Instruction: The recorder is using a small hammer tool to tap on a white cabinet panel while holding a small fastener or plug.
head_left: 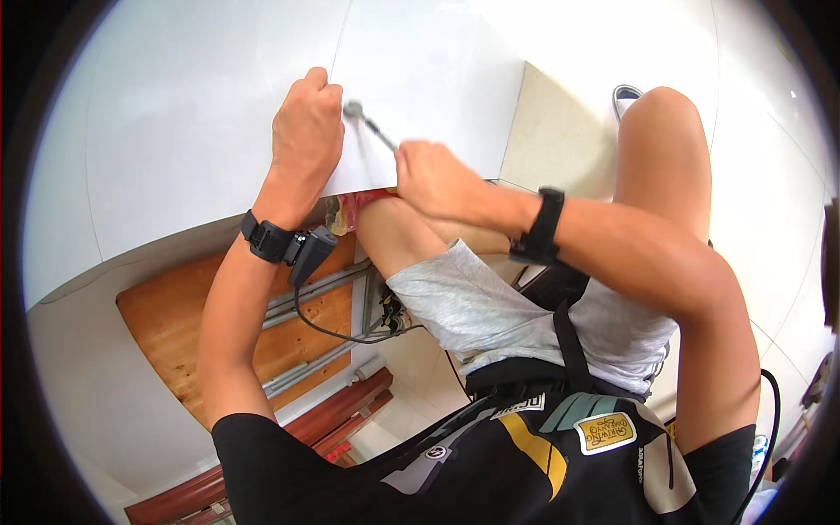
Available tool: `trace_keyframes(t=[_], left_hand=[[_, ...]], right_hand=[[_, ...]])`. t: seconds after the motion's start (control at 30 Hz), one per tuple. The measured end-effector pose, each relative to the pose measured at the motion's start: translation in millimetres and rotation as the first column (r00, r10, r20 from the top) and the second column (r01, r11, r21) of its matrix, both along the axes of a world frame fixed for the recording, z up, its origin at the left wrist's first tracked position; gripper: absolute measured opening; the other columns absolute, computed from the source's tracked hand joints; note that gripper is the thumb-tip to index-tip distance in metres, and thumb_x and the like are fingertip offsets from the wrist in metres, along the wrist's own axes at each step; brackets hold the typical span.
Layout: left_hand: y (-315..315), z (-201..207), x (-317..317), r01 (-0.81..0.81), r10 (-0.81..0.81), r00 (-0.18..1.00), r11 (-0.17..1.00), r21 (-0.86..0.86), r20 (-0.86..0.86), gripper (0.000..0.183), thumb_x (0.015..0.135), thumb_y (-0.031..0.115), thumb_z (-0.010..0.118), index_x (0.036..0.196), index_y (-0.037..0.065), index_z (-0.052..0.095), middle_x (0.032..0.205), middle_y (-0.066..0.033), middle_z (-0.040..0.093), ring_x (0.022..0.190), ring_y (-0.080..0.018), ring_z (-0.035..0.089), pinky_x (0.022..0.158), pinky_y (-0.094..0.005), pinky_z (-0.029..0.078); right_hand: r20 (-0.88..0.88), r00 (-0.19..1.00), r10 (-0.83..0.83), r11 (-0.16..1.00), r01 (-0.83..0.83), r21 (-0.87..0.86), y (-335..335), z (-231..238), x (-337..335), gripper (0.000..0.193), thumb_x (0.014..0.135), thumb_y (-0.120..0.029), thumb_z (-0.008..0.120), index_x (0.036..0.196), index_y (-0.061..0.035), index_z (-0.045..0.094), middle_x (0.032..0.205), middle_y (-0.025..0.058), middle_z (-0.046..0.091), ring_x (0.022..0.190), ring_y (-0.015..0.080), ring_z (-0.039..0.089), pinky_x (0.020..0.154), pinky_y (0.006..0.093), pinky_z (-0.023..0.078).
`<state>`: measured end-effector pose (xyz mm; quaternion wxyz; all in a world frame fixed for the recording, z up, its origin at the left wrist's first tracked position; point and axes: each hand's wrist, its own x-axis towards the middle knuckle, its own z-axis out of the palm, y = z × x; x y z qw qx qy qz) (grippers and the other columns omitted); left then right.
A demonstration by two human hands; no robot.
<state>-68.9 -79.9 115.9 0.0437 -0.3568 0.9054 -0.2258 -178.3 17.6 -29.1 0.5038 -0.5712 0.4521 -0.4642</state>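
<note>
My left hand (pixel 308 121) is closed in a fist over a white panel surface (pixel 201 114). Whatever its fingers may hold is hidden. A slim metal tool with a rounded head (pixel 353 110) is gripped by my right hand (pixel 430 178) above the panel's near edge. Its head sits just to the right of my left fist, with a small gap between them. The tool is slightly blurred, so its exact kind is unclear. Black bands circle both wrists, and the left one carries a small black device (pixel 311 254) with a cable.
My bent knee is close under the panel's near edge, beside a red and yellowish item (pixel 346 213). Below left are a wooden board (pixel 175 306) with grey metal tubes and reddish-brown bars (pixel 332 420). Pale floor tiles (pixel 761 192) lie to the right.
</note>
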Motion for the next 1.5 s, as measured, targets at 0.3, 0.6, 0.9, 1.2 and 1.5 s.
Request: trace_keyframes(t=[0.3, 0.6, 0.9, 1.2, 1.5], left_hand=[[-65, -36, -6, 0.101, -0.121, 0.983, 0.984, -0.149, -0.138, 0.011, 0.085, 0.010, 0.071, 0.082, -0.001, 0.070, 0.077, -0.0165, 0.065, 0.067, -0.0288, 0.063, 0.064, -0.0414, 0.051], [83, -184, -44, 0.070, 0.318, 0.653, 0.878, 0.473, -0.688, 0.031, 0.084, 0.021, 0.072, 0.108, 0.001, 0.077, 0.096, -0.0192, 0.076, 0.084, -0.0278, 0.074, 0.080, -0.0347, 0.057], [162, -305, -33, -0.153, 0.527, 0.842, 0.033, 0.988, 0.113, 0.029, 0.077, 0.019, 0.062, 0.075, -0.009, 0.070, 0.069, -0.0261, 0.067, 0.057, -0.0343, 0.066, 0.061, -0.0419, 0.055], [190, -336, -9, -0.397, 0.202, 0.828, -0.450, 0.800, 0.524, 0.021, 0.076, 0.015, 0.068, 0.073, -0.006, 0.068, 0.063, -0.0119, 0.064, 0.052, -0.0223, 0.063, 0.048, -0.0357, 0.050], [192, -332, -14, -0.277, 0.176, 0.680, -0.837, 0.472, 0.712, 0.080, 0.081, 0.010, 0.060, 0.155, -0.009, 0.035, 0.069, -0.0071, 0.062, 0.053, -0.0150, 0.056, 0.047, -0.0307, 0.045]], right_hand=[[0.103, 0.946, -0.308, 0.924, 0.272, 0.267, -59, -5, -47, 0.035, 0.083, -0.020, 0.053, 0.070, 0.0090, 0.067, 0.078, 0.0350, 0.067, 0.080, 0.0469, 0.070, 0.073, 0.0505, 0.055], [0.291, 0.908, -0.300, 0.923, 0.200, 0.328, -19, 54, -175, 0.027, 0.104, -0.022, 0.049, 0.079, -0.0147, 0.041, 0.060, -0.0068, 0.033, 0.046, 0.0067, 0.026, 0.042, 0.0269, 0.019], [-0.449, 0.696, -0.560, 0.695, 0.690, 0.203, 204, 46, -366, 0.032, 0.100, -0.022, 0.050, 0.073, -0.0062, 0.057, 0.066, 0.0026, 0.055, 0.059, 0.0110, 0.046, 0.059, 0.0278, 0.034], [-0.535, 0.836, -0.119, 0.205, 0.548, 0.811, 339, -302, -310, 0.046, 0.106, -0.035, 0.046, 0.078, -0.0037, 0.066, 0.072, 0.0103, 0.068, 0.058, 0.0172, 0.059, 0.059, 0.0286, 0.051], [-0.695, 0.709, 0.119, 0.524, 0.550, 0.650, 90, -368, -314, 0.047, 0.106, -0.035, 0.046, 0.078, -0.0037, 0.067, 0.072, 0.0102, 0.068, 0.058, 0.0173, 0.059, 0.058, 0.0288, 0.050]])
